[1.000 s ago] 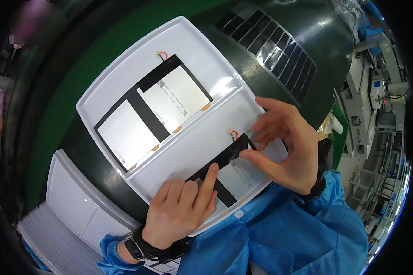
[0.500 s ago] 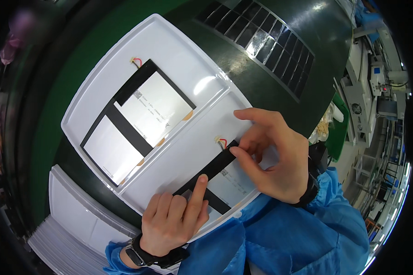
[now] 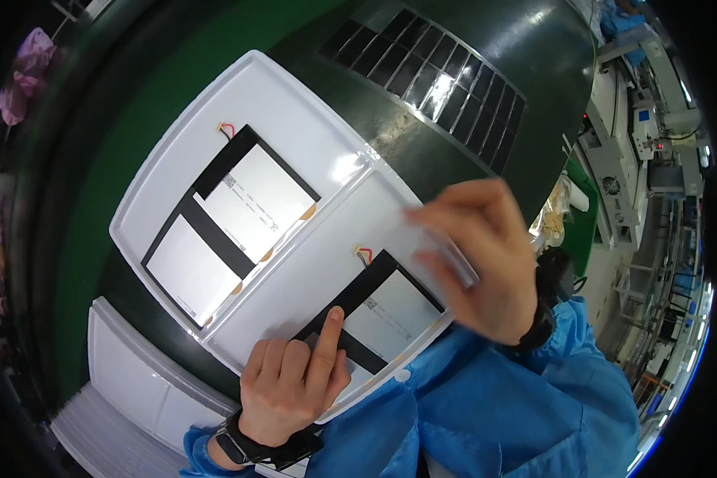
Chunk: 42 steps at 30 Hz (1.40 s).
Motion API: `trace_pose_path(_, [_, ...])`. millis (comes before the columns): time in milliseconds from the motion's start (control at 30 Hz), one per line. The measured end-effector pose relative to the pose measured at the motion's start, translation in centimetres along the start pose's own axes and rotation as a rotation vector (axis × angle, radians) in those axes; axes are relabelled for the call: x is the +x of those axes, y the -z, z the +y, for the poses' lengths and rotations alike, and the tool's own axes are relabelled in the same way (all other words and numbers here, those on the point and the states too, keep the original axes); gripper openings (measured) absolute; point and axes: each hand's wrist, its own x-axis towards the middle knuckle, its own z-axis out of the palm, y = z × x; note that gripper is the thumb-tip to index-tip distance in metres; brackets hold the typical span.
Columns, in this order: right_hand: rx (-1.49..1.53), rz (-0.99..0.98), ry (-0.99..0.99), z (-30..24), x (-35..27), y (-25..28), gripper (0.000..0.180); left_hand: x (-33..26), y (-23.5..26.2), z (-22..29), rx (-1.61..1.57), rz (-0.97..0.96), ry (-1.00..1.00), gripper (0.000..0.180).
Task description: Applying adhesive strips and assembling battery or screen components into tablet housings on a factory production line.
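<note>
A flat battery pack (image 3: 390, 319) with white cells, black tape and a small wired connector (image 3: 361, 253) lies in the near compartment of a white plastic tray (image 3: 295, 291). My left hand (image 3: 291, 382) presses its outstretched index fingertip on the pack's black tape strip; its other fingers are curled and cover the pack's near-left part. Above the tray's right edge, my right hand (image 3: 490, 263) is off the pack, smeared by motion, with thumb and index finger apart and nothing visible between them. A second battery pack (image 3: 259, 203) lies in the far compartment, its wires at the top.
Stacked white trays (image 3: 127, 358) stand at the lower left. A sheet of dark rectangular pieces (image 3: 434, 76) lies on the green table (image 3: 311, 24) beyond the tray. To the right are a green bin (image 3: 583, 215) with tan scraps and grey machinery (image 3: 625, 151).
My right hand has let go of the black tape at the pack's upper corner and moved right, uncovering that end. My left fingertip stays on the strip. The whole view has shifted slightly.
</note>
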Motion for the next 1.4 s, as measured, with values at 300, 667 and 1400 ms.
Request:
trace_pose_path(300, [-0.321,-0.235,0.294,0.9,-1.6,0.6,0.062,0.3,0.3,0.8,-0.045,0.072,0.054,0.053])
trace_pose_path(667, [0.213,0.004,0.162,4.3,-3.2,-0.7,0.058,-4.6,1.7,3.3,0.073,0.281,0.520,0.065])
trace_pose_path(1400, [0.456,-0.025,0.267,6.1,-2.3,-0.9,0.047,-7.0,-4.0,5.2,-0.440,0.761,0.721,0.051])
